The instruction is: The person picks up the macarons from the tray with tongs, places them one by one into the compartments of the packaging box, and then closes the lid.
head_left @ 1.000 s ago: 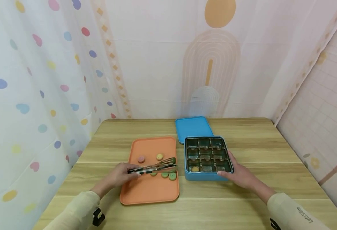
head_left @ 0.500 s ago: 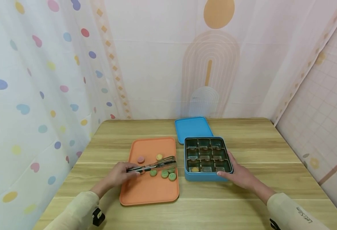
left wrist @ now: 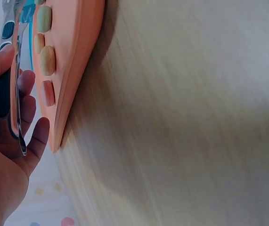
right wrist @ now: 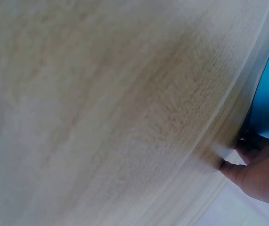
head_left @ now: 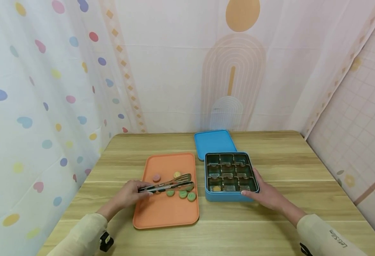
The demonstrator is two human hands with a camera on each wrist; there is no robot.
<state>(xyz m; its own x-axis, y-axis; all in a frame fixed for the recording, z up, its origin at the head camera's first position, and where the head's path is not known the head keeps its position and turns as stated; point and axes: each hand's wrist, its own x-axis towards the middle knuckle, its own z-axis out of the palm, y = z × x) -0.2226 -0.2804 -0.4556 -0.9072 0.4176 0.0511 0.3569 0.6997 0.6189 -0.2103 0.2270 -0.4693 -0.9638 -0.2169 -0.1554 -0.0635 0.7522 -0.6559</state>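
Observation:
My left hand [head_left: 130,193] holds a pair of metal tongs [head_left: 165,186] with dark grips, its thumb on one arm and fingers on the other. The tongs' tips are spread, over several green macarons [head_left: 191,196] on the orange tray [head_left: 166,215]. In the left wrist view, the tongs [left wrist: 4,89] lie across the palm, beside macarons [left wrist: 48,60] on the tray. My right hand [head_left: 268,193] grips the near right corner of a blue box [head_left: 229,196], thumb on the front rim and fingers along the side. One yellow macaron [head_left: 217,188] sits in the box's near left compartment.
A pink macaron [head_left: 156,177] and a yellow one [head_left: 177,174] lie on the tray's farther half. Behind the box, partly covered by it, is a blue lid [head_left: 214,142]. A wooden table [head_left: 238,231] carries everything, with a patterned curtain [head_left: 174,71] behind.
The tongs close up by half a second ago and are spread again now, slightly farther left and nearer to me. The right hand and the box stay in place.

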